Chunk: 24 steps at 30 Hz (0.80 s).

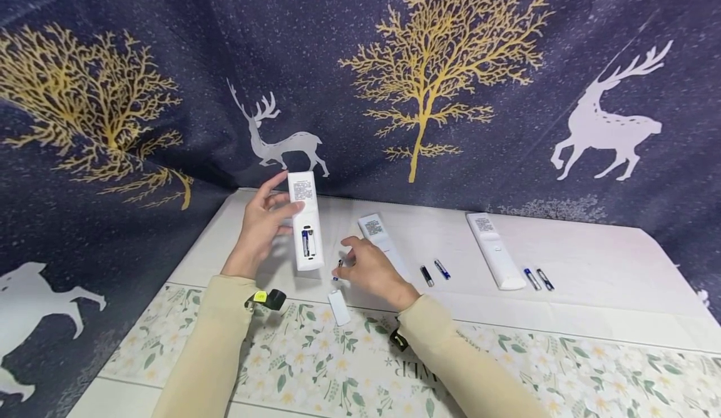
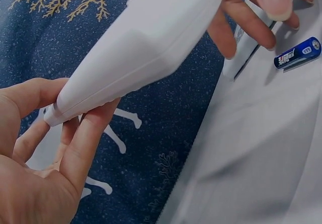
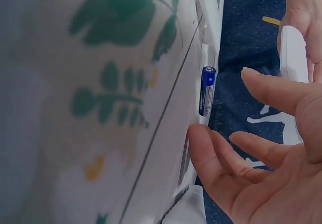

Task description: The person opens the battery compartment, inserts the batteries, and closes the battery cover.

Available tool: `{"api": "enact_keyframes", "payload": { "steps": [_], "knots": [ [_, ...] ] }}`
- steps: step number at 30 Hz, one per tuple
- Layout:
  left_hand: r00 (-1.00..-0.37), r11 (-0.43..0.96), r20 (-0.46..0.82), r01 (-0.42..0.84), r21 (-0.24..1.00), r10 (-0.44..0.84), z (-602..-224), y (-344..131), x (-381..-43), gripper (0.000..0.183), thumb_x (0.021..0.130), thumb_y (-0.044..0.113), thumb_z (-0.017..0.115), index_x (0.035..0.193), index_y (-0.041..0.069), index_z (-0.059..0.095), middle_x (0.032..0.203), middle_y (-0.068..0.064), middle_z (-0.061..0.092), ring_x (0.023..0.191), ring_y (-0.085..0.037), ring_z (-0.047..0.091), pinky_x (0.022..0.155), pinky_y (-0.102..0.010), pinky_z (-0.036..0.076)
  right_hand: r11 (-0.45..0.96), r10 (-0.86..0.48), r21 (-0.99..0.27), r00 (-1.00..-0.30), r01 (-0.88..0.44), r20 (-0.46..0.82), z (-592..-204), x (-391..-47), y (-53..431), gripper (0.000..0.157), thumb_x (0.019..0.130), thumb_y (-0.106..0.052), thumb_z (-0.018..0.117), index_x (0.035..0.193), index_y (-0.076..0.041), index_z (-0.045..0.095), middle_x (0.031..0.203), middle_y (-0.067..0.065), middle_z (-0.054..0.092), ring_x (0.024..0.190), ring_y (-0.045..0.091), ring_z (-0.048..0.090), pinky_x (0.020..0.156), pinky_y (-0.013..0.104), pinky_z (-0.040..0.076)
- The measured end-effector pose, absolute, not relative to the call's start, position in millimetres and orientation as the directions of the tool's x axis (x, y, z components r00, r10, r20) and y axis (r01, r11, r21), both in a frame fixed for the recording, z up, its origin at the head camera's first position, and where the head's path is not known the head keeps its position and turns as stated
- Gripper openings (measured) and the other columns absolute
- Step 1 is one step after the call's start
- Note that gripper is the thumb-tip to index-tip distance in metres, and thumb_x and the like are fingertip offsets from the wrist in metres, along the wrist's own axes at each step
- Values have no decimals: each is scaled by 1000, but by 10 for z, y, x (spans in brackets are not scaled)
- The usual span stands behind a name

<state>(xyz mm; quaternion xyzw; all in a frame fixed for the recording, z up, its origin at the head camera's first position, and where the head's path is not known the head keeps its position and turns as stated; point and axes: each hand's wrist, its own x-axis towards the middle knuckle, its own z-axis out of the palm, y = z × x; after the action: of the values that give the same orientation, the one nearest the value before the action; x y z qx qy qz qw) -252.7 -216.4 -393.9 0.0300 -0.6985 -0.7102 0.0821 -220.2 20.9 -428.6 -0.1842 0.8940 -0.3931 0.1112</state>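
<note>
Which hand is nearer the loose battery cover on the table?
Right. The right hand hovers just above-right of the battery cover; the left hand is farther, gripping the raised remote.

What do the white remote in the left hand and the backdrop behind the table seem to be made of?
The remote looks like matte white moulded plastic: smooth, seamless, rounded edges. The backdrop looks like printed fabric, dark blue with deer and trees; it folds and sags softly.

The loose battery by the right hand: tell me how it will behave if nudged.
The battery is a small smooth cylinder lying on its side on the flat table, so it would probably roll. It looks rigid and light to pinch, perhaps slippery. The right hand hovers close.
</note>
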Motion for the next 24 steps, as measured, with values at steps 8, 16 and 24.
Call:
{"api": "enact_keyframes", "payload": {
  "steps": [8,16,24],
  "knots": [
    [-985,-9,67,69,998,-158,-3928,-2162,-2519,76,94,1,78,159,29,51,119,-7,61,82,-13,70,58,-28,62,677,-436,-690,-895,-257,-93,-4306,-2191,202,67,90,-26,87,147,-5,58,117,11,67,101,24,64,92,42,57],
    [-984,5,72,72,997,-163,-3944,-2165,-2530,77,94,0,77,160,27,50,121,-8,60,82,-13,70,57,-30,63,668,-461,-700,-879,-253,-123,-4358,-2245,216,54,91,-27,86,137,-6,67,111,8,66,99,21,62,88,38,57],
    [-983,8,65,64,998,-170,-3934,-2156,-2529,77,94,0,77,159,30,51,123,-8,60,87,-14,71,59,-31,64,672,-487,-680,-867,-294,-105,-4387,-2295,209,40,91,-24,85,123,-7,71,103,5,68,93,18,62,81,34,57]
  ]
}}
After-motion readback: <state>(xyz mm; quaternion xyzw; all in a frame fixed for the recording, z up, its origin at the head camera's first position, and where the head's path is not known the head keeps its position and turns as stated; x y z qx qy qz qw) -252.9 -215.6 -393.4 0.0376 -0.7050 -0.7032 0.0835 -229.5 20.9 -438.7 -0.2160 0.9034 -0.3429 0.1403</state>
